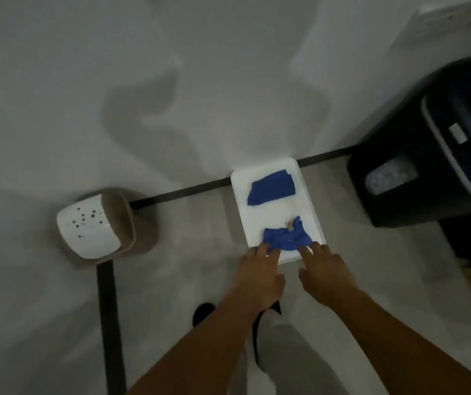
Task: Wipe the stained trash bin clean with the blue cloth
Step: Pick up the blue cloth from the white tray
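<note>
Head view, looking down at a pale floor by a white wall, the whole frame somewhat blurred. A white tray [311, 201] lies on the floor at about 1 o'clock from the picture's centre, its far end against the dark baseboard strip [183, 191]. Two blue pieces lie in it: a flatter folded blue cloth [271, 187] toward the far end, and a crumpled blue cloth [287, 238] at the near end.

Both bare hands reach over the tray's near edge. The left hand [258, 276] has its fingers spread and its fingertips touching the left side of the crumpled cloth; the right hand [327, 273] is likewise spread, fingertips at the cloth's right corner. Neither hand is closed on it — the fingers are apart, resting on or just at the fabric.

The trash bin [94, 228] stands at 9 o'clock from the tray, well apart from it, against the wall near a corner. Its white lid carries a scatter of dark spots — the stains — above a tan body.

At 3 o'clock, a black machine [416, 172] sits against the wall. A dark shoe [201, 313] shows between the forearms, near the bottom.
</note>
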Tool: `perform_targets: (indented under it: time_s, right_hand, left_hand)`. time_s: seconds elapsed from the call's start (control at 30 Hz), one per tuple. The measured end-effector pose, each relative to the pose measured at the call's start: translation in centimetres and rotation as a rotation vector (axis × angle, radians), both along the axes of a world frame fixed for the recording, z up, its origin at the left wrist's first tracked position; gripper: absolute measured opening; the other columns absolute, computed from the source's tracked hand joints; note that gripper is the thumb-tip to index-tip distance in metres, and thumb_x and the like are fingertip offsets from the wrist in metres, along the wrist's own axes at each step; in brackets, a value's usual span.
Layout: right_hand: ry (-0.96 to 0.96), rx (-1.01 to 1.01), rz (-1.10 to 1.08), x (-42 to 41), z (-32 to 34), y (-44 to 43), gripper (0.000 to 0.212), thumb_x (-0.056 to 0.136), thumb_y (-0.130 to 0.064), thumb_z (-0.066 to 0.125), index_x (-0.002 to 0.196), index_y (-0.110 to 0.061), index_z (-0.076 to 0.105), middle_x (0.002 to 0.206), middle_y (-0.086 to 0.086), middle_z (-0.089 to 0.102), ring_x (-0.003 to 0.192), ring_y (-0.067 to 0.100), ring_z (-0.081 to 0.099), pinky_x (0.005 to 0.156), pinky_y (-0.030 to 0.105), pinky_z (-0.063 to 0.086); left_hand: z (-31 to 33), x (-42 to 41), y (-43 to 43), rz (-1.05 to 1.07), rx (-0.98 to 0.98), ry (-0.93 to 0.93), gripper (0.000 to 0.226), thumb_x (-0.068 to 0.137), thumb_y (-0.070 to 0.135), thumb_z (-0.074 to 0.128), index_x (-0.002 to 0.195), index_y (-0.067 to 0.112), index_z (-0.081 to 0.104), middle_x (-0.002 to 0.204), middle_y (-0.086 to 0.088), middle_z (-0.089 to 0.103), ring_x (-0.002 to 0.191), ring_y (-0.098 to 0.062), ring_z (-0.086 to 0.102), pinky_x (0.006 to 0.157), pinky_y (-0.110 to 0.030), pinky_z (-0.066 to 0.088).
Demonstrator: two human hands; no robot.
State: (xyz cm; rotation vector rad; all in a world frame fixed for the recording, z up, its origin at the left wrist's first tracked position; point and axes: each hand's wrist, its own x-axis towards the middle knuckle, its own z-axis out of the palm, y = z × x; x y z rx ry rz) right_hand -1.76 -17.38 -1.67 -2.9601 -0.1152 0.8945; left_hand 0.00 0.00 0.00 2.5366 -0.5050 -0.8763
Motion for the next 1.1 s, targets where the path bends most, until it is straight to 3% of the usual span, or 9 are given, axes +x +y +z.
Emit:
perform_targets:
  time_s: [0.13,0.27,0.43,0.57,0.77,0.83,0.97,1.03,1.1]
  right_hand:
    - [-0.013,0.012,-0.051,3.7,-11.5,-1.8,0.06,0.091,-0.022,0.046,0.146,-0.019,0.022,0.143,0.01,0.037,0.121,0.025,0.041,0.09,0.034,0.04]
    - [0.015,0.049,-0.044,4.6,-20.9,-4.0,0.071,0.09,-0.019,0.053,0.149,-0.022,0.015,0.153,0.015,0.023,0.133,0.031,0.029,0.098,0.043,0.04]
    - [-0.072,0.079,0.055,3.9,-25.5,-5.6,0.065,0.087,-0.025,0.063,0.144,-0.02,0.032,0.151,0.019,0.029,0.127,0.037,0.038,0.095,0.05,0.043]
    - [-0.128,0.082,0.032,4.7,-26.1,-4.8,0.059,0.084,-0.015,0.067,0.138,-0.014,0.043,0.138,0.026,0.043,0.107,0.04,0.05,0.083,0.047,0.05]
    - [-0.16,0.136,0.009,7.2,-21.7,-2.1,0.036,0.076,0.002,0.07,0.111,0.001,0.061,0.114,0.026,0.057,0.087,0.038,0.056,0.063,0.041,0.051]
    - [-0.213,0.123,0.072,7.5,-19.3,0.2,0.036,0.074,-0.001,0.07,0.109,0.0,0.062,0.115,0.023,0.06,0.088,0.037,0.057,0.066,0.042,0.049]
    - [-0.216,0.25,0.243,7.5,-14.4,7.7,0.033,0.078,-0.017,0.063,0.109,-0.007,0.06,0.114,0.011,0.064,0.114,0.036,0.052,0.089,0.05,0.039]
    - [-0.148,0.402,0.275,7.5,-12.3,12.7,0.024,0.078,-0.022,0.058,0.099,-0.011,0.058,0.099,0.007,0.065,0.103,0.031,0.058,0.093,0.043,0.036]
    - [-0.059,0.552,0.251,7.4,-10.6,18.0,0.017,0.08,-0.024,0.055,0.095,-0.015,0.054,0.083,0.0,0.06,0.077,0.021,0.057,0.079,0.035,0.041]
  left_hand:
    - [-13.0,3.3,-2.0,-0.042,0.071,-0.018,0.068,0.094,0.037,0.053,0.152,0.016,0.023,0.159,-0.012,0.022,0.143,-0.028,0.025,0.115,-0.043,0.025]
    - [-23.2,4.3,-4.4,-0.085,0.114,-0.064,0.074,0.095,0.04,0.052,0.154,0.018,0.013,0.163,-0.01,0.012,0.148,-0.029,0.012,0.118,-0.048,0.018]
    - [-28.2,5.0,-6.1,-0.094,0.182,-0.214,0.057,0.092,0.036,0.054,0.143,0.018,0.036,0.143,-0.01,0.043,0.129,-0.029,0.037,0.102,-0.047,0.034]
    - [-28.6,6.7,-6.4,-0.072,0.108,-0.259,0.029,0.093,0.014,0.051,0.121,0.012,0.054,0.119,-0.011,0.055,0.109,-0.029,0.048,0.088,-0.037,0.041]
    - [-25.2,8.2,-4.4,0.062,-0.062,-0.18,0.028,0.093,0.004,0.053,0.121,0.006,0.057,0.115,-0.015,0.057,0.106,-0.029,0.051,0.083,-0.037,0.045]
    - [-23.3,8.0,-1.4,0.086,-0.117,-0.169,0.028,0.09,0.001,0.056,0.117,0.005,0.059,0.113,-0.016,0.058,0.105,-0.03,0.052,0.083,-0.039,0.046]
    - [-17.8,7.2,8.4,0.167,-0.238,-0.194,0.023,0.085,-0.001,0.06,0.108,0.0,0.065,0.103,-0.02,0.061,0.099,-0.036,0.055,0.075,-0.043,0.046]
    - [-14.9,6.5,13.9,0.221,-0.283,-0.24,0.019,0.082,-0.002,0.063,0.101,-0.002,0.067,0.096,-0.02,0.064,0.091,-0.037,0.058,0.073,-0.045,0.048]
    - [-12.5,5.4,19.6,0.304,-0.326,-0.284,0.014,0.08,-0.004,0.065,0.093,-0.002,0.066,0.088,-0.017,0.066,0.082,-0.033,0.06,0.071,-0.043,0.048]
